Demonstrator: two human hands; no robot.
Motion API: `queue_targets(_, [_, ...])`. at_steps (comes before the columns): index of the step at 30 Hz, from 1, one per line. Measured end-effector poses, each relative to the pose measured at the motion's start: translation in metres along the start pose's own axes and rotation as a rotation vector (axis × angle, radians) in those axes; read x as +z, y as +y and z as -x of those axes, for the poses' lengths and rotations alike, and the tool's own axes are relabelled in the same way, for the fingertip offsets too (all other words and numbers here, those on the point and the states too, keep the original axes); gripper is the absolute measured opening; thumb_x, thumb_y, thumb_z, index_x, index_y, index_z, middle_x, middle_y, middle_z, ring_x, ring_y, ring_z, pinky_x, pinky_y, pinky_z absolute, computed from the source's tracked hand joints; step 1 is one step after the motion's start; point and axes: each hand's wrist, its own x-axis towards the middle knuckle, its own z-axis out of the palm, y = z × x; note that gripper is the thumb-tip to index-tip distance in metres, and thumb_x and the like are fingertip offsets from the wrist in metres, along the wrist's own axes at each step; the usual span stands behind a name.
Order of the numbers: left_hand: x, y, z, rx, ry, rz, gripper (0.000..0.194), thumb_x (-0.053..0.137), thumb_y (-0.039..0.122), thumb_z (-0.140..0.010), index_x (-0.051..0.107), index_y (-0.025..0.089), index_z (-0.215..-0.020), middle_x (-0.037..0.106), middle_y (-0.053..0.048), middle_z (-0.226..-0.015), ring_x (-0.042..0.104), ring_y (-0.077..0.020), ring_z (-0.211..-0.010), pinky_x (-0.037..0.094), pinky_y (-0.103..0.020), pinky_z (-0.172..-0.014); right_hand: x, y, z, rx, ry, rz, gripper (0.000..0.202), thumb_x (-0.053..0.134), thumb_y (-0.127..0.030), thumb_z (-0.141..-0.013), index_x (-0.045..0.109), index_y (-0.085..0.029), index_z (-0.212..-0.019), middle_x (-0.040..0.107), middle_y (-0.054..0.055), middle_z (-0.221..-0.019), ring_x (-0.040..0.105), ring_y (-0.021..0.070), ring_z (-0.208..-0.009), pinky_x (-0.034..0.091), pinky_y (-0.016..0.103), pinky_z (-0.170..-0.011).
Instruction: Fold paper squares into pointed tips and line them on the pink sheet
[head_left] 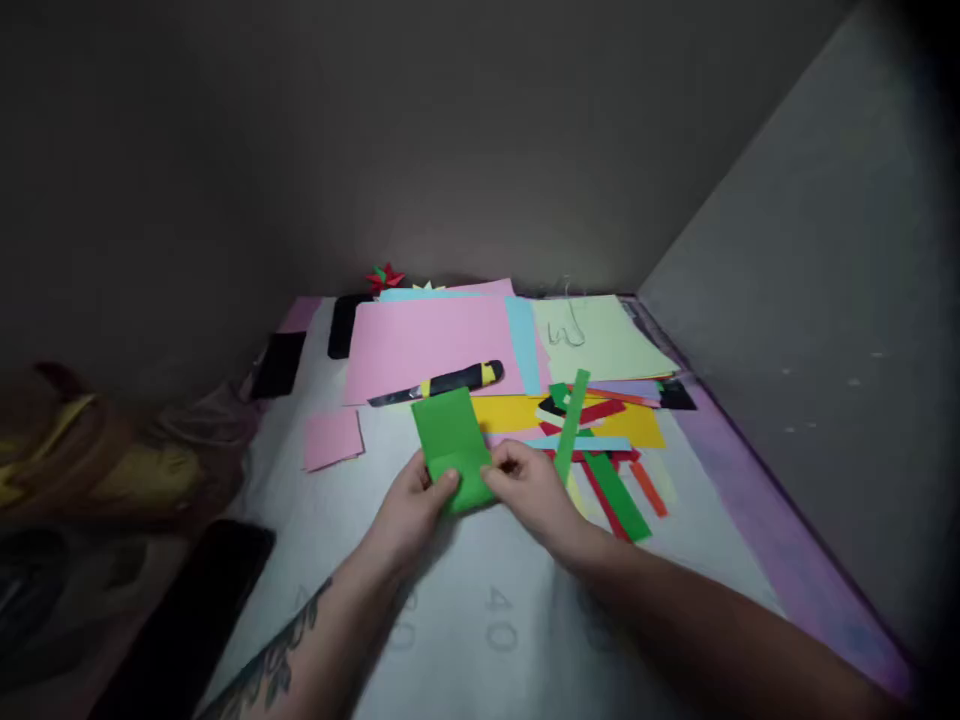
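Note:
A green sheet of paper (454, 432) is held up over the table, with a crease or fold across its lower part. My left hand (414, 498) pinches its lower left edge, thumb on top. At the lower right corner my right hand (531, 488) has thumb and finger closed on the same sheet. Just beyond the paper lies a utility knife (457, 380) with a black and yellow handle, its blade pointing left. Paper strips in several colours, among them a green strip (573, 420), lie right beside my right hand.
Large pink sheets (427, 340) and pale green sheets (600, 340) cover the far side, with a thin cord (570, 335) on the green. A small pink stack (334, 440) sits at left. Behind are a red-green paper star (385, 278) and a wall (480, 150). A black object (195, 610) lies front left.

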Motion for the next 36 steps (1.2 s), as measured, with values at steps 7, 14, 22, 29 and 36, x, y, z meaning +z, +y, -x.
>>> queue_targets(7, [0.002, -0.001, 0.000, 0.021, -0.030, 0.070, 0.039, 0.071, 0.031, -0.076, 0.061, 0.014, -0.110, 0.069, -0.011, -0.110, 0.062, -0.0272, -0.102, 0.045, -0.035, -0.088, 0.001, -0.003, -0.005, 0.011, 0.001, -0.166, 0.019, 0.062, -0.029, -0.068, 0.051, -0.020, -0.082, 0.045, -0.006, -0.063, 0.044, 0.0114, -0.058, 0.035, 0.023, -0.055])
queue_targets(14, [-0.003, -0.004, -0.001, 0.023, -0.020, 0.014, 0.038, 0.069, 0.031, -0.079, 0.061, 0.013, -0.111, 0.068, -0.012, -0.112, 0.061, -0.0280, -0.104, 0.045, -0.033, -0.086, -0.003, -0.001, -0.003, -0.024, -0.043, -0.131, 0.016, 0.061, -0.032, -0.073, 0.052, -0.019, -0.072, 0.046, -0.004, -0.064, 0.044, 0.0120, -0.059, 0.035, 0.024, -0.054])
queue_targets(22, [-0.003, -0.002, 0.001, 0.063, -0.070, -0.062, 0.044, 0.066, 0.029, -0.081, 0.056, 0.014, -0.121, 0.068, -0.011, -0.112, 0.061, -0.0258, -0.102, 0.044, -0.035, -0.090, -0.010, -0.002, 0.002, -0.300, 0.014, 0.108, 0.017, 0.058, -0.017, -0.075, 0.060, -0.021, -0.091, 0.051, 0.005, -0.100, 0.048, 0.0128, -0.070, 0.040, 0.025, -0.059])
queue_targets(29, [-0.002, -0.001, 0.003, 0.039, -0.095, -0.043, 0.046, 0.067, 0.032, -0.080, 0.056, 0.015, -0.122, 0.067, -0.011, -0.115, 0.061, -0.0256, -0.102, 0.046, -0.032, -0.086, -0.011, -0.003, 0.000, -0.108, -0.071, -0.034, 0.010, 0.061, -0.026, -0.074, 0.055, -0.019, -0.077, 0.051, -0.001, -0.075, 0.042, 0.0112, -0.058, 0.035, 0.025, -0.053])
queue_targets(36, [-0.002, -0.005, 0.004, 0.031, -0.099, -0.118, 0.042, 0.062, 0.037, -0.085, 0.058, 0.016, -0.121, 0.064, -0.011, -0.124, 0.057, -0.0274, -0.111, 0.041, -0.034, -0.094, -0.009, -0.004, -0.002, -0.002, 0.009, -0.111, 0.019, 0.065, -0.031, -0.070, 0.053, -0.018, -0.063, 0.051, -0.003, -0.063, 0.046, 0.0120, -0.059, 0.037, 0.026, -0.056])
